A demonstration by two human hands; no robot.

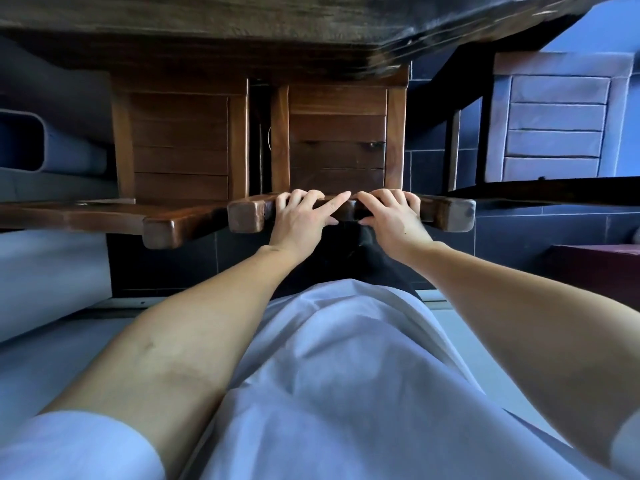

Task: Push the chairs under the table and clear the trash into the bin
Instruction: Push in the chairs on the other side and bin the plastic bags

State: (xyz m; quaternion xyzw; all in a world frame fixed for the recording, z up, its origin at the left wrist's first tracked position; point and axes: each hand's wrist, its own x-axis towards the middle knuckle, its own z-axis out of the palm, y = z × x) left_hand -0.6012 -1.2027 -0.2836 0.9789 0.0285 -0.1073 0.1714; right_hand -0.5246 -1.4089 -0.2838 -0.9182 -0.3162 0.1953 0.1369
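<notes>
Chairs of dark wood stand side by side at the worktop (207, 22), whose edge crosses the top of the view. The right chair (337, 140) has its slatted seat pointing away from the person, front end under the worktop edge; its top rail runs left to right nearest the person. The left chair (180, 147) sits just beside it, facing likewise. A third chair (554, 119) stands well apart on the right. The left hand (301, 216) and right hand (391, 216) rest close together on the rail, fingers (381, 195) curled over it, left index finger lying straight along it.
</notes>
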